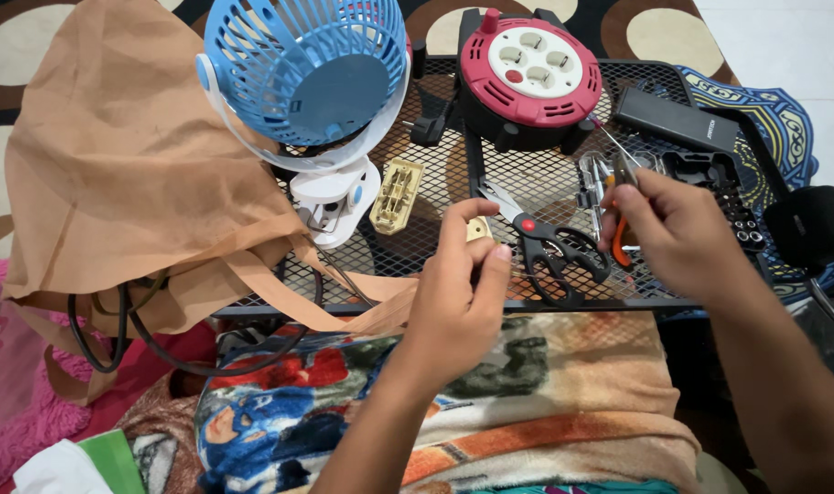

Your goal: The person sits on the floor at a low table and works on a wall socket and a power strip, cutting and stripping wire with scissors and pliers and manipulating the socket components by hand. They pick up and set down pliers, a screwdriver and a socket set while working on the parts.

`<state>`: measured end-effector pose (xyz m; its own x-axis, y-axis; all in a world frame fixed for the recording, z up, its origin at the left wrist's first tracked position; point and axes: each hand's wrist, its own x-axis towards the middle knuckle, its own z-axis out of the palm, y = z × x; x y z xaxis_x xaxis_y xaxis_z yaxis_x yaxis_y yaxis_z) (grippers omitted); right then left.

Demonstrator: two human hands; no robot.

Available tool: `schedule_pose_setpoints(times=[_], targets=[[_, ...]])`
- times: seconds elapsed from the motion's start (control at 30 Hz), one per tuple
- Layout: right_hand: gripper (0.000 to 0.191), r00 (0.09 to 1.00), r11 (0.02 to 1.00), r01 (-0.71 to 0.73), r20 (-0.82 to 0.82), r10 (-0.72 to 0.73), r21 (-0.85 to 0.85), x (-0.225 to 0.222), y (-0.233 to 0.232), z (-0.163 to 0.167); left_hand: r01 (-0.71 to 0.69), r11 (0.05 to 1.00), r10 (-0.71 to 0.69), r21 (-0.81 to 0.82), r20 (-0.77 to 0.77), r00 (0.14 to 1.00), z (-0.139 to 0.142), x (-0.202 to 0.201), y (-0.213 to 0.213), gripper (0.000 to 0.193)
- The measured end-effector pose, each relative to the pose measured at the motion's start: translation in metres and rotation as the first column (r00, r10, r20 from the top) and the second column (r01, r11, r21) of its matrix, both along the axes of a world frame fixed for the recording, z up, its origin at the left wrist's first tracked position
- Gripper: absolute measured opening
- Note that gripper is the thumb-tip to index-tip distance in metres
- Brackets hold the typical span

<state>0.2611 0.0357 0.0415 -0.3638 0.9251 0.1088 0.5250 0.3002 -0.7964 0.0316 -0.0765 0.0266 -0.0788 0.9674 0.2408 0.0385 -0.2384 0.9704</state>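
My left hand is raised over the front edge of a black wire-mesh table, fingers pinched on a small cream plastic part. My right hand reaches onto the table's right side and closes around pliers with orange handles, next to a metal tool. Black scissors with a red pivot lie between my hands. A cream plug casing rests to the left, near the base of a blue clip fan.
A red and black cable reel with sockets stands at the back of the table. A black box and a bit case lie at the right. A tan cloth bag drapes over the left side, black cables beneath it. Patterned fabric covers my lap.
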Motion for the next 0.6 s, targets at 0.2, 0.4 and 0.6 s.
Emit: schedule_pose_setpoints(times=[0.2,0.4,0.6], targets=[[0.022,0.941,0.984,0.089,0.311,-0.134,0.154,-0.014,-0.022,0.003,-0.030,0.998,0.029,-0.057,-0.009,1.000,0.001,0.010,0.007,0.038],[0.015,0.931,0.907,-0.127,0.364,-0.030,0.400,-0.022,-0.037,0.000,-0.083,0.996,0.082,0.017,0.011,0.997,-0.001,0.020,0.017,0.039],[0.014,0.907,0.832,-0.237,0.420,0.005,0.502,-0.025,-0.045,0.000,-0.139,0.989,0.142,0.056,-0.066,0.988,0.002,0.025,0.020,0.023]])
